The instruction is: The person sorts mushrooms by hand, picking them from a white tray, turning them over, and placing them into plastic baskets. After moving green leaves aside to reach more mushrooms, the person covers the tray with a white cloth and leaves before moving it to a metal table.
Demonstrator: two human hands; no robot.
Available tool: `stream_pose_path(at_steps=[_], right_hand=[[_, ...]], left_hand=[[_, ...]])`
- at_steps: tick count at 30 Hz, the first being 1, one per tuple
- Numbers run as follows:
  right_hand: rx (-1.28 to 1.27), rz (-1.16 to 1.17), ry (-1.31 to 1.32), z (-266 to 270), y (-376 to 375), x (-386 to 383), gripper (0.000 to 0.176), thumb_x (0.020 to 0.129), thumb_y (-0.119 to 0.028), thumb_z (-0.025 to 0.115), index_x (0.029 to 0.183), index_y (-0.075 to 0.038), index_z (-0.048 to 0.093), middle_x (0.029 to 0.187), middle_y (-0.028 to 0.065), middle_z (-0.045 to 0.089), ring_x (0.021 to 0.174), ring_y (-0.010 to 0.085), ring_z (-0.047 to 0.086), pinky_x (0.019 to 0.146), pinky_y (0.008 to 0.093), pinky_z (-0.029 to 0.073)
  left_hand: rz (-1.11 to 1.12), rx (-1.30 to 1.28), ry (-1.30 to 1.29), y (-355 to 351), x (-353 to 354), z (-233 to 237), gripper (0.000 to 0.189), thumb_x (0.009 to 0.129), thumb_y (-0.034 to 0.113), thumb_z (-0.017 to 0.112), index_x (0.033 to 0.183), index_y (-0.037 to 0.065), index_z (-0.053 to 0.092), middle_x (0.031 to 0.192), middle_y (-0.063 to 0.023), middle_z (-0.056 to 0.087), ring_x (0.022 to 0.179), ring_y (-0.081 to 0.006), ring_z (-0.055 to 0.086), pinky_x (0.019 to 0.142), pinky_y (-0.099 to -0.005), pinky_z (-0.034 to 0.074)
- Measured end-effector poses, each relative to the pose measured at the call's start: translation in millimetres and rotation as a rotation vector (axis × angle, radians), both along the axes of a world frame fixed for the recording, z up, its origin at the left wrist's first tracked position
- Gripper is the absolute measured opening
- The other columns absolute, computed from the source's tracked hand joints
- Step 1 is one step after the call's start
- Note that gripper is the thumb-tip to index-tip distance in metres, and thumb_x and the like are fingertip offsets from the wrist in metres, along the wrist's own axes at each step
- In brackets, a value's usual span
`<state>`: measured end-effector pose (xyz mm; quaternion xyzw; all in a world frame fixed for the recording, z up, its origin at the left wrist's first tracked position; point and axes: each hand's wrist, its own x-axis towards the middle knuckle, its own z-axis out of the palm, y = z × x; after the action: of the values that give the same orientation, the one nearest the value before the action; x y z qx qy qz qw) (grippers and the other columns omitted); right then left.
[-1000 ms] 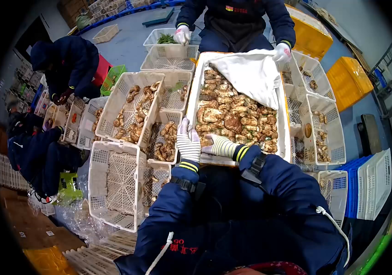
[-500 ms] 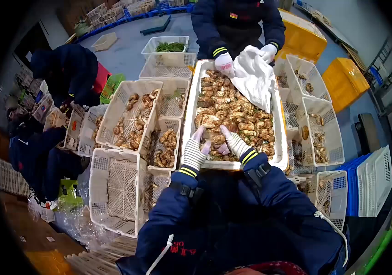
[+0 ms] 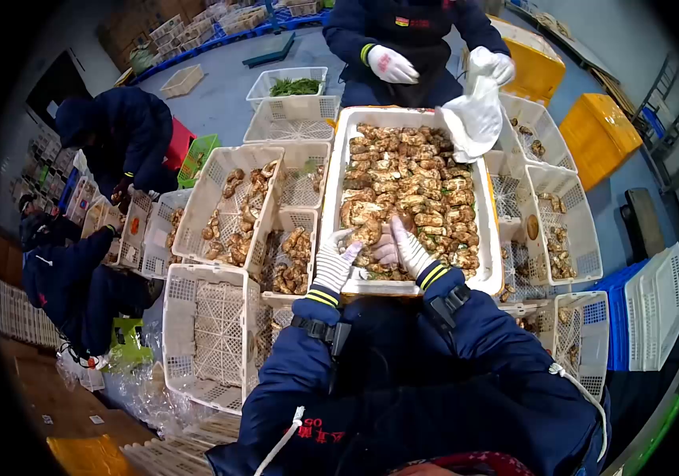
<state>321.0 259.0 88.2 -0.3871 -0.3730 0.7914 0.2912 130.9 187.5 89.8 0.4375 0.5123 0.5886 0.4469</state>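
A white foam box (image 3: 492, 238) in front of me is packed with rows of brown and cream mushrooms (image 3: 415, 186). At its near edge, my left hand (image 3: 334, 259), in a striped-cuff glove, has thumb and fingers closed around one large pale mushroom (image 3: 367, 232). My right hand (image 3: 404, 247), gloved alike, is just to its right over the packed mushrooms, thumb raised and apart from the other fingers. Some of its fingertips are partly hidden. Across the box, a co-worker's gloved hand holds up a white cloth (image 3: 474, 119) over the far right corner.
White plastic baskets with loose mushrooms flank the box, including a large basket (image 3: 188, 238) at left and another (image 3: 585, 238) at right. Yellow boxes (image 3: 600, 139) stand farther right. A basket of green leaves (image 3: 296, 86) is behind. Other people work at far left.
The co-worker has drawn the white cloth up and to the right, uncovering more mushrooms, and the other hand has let it go. My hands remain at the near edge, shifted slightly.
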Motion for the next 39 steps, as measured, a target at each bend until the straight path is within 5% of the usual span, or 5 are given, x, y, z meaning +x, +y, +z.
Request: stream_pose_path(at_steps=[6, 12, 21, 27, 39], right_hand=[[0.355, -0.086, -0.039, 6.5, -25.5, 3.5, 0.074, 0.093, -0.018, 0.072, 0.146, 0.009, 0.029, 0.121, 0.0138, 0.062, 0.103, 0.0169, 0.063, 0.091, 0.0303, 0.052], [0.661, -0.469, -0.101, 122.1, -66.3, 109.7, 0.049, 0.091, -0.025, 0.073, 0.125, 0.002, 0.05, 0.106, 0.0102, 0.066, 0.092, 0.0163, 0.064, 0.083, 0.027, 0.053], [0.077, -1.2, -0.236, -82.5, -149.6, 348.9, 0.035, 0.092, -0.04, 0.069, 0.104, -0.008, 0.063, 0.071, -0.0043, 0.054, 0.059, 0.0108, 0.049, 0.056, 0.0284, 0.043], [-0.355, -0.76, -1.274, -319.6, -230.1, 429.0, 0.074, 0.084, -0.048, 0.072, 0.131, 0.007, 0.052, 0.128, 0.0222, 0.062, 0.112, 0.0297, 0.062, 0.101, 0.0378, 0.045], [-0.222, -1.013, -0.295, -279.1, -197.3, 429.2, 0.031, 0.098, -0.029, 0.059, 0.126, -0.015, 0.058, 0.099, 0.0042, 0.068, 0.074, 0.0188, 0.064, 0.059, 0.0322, 0.054]], left_hand=[[-0.101, -0.005, 0.089, -10.6, 21.3, -8.1, 0.052, 0.094, 0.023, 0.069, 0.135, -0.002, 0.048, 0.112, -0.0142, 0.064, 0.093, -0.0154, 0.063, 0.082, -0.0282, 0.054], [-0.111, 0.013, 0.04, -6.5, 22.9, -22.4, 0.056, 0.1, 0.02, 0.061, 0.146, -0.002, 0.038, 0.119, -0.0146, 0.065, 0.101, -0.0138, 0.062, 0.087, -0.025, 0.051], [-0.17, -0.199, 0.143, 5.6, 61.5, -17.7, 0.039, 0.098, 0.011, 0.06, 0.134, -0.003, 0.055, 0.115, -0.013, 0.068, 0.104, -0.0175, 0.064, 0.089, -0.027, 0.051], [-0.552, 0.155, 0.808, 32.5, 131.3, -1.3, 0.033, 0.089, 0.011, 0.067, 0.122, 0.007, 0.067, 0.119, -0.0138, 0.068, 0.107, -0.0275, 0.065, 0.096, -0.0352, 0.05], [-0.914, 0.53, 1.691, 97.2, 230.0, -0.5, 0.017, 0.093, 0.011, 0.054, 0.101, 0.01, 0.069, 0.094, -0.0108, 0.071, 0.092, -0.0299, 0.069, 0.078, -0.0425, 0.054]])
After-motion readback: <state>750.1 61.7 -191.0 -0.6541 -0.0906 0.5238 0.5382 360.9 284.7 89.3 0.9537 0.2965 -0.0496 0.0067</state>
